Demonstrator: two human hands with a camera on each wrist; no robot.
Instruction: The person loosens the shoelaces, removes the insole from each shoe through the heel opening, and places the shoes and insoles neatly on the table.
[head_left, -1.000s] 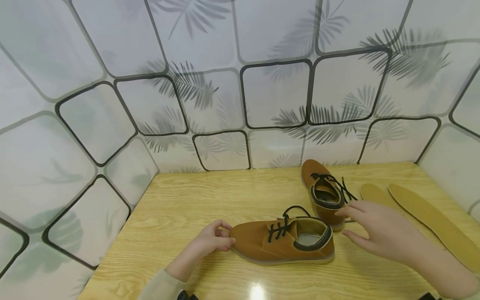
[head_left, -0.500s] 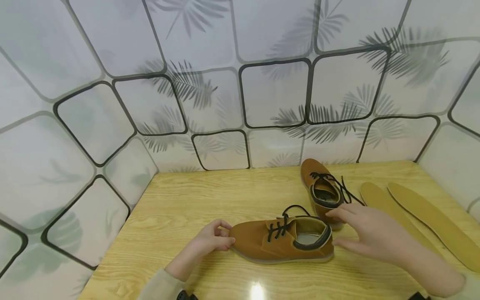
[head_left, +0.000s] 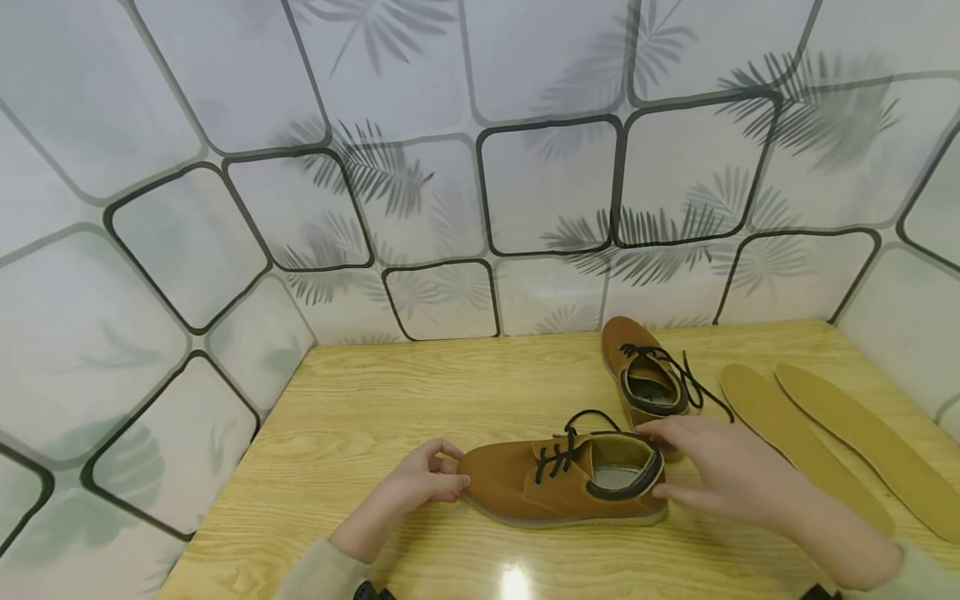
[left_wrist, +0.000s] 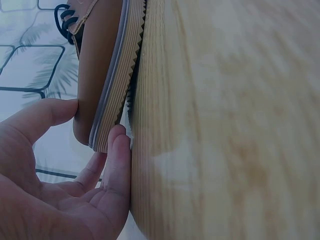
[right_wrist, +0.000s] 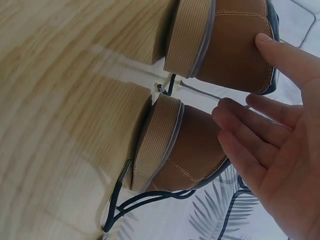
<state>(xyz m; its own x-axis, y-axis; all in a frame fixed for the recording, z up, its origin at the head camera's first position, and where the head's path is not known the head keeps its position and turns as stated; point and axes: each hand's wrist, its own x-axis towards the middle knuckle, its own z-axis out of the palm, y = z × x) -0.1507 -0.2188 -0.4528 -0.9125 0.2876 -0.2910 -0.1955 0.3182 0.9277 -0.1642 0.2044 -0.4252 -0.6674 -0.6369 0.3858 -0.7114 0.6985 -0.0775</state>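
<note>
A brown leather lace-up shoe lies sideways at the front of the table, toe to the left. My left hand pinches its toe, and in the left wrist view the thumb presses the upper while fingers reach under the sole. At the heel is my right hand, thumb tip on the heel leather in the right wrist view. Its other fingers stretch loosely past the heel. A matching second shoe stands behind, partly hidden by the right hand, its black laces trailing right.
Two flat tan insoles lie side by side on the right of the wood-grain table. A patterned wall covering rises close behind the table and along both sides.
My right hand has moved left to the near shoe's heel, uncovering more of the insoles. The left hand stays at the toe, and the shoe keeps its place.
</note>
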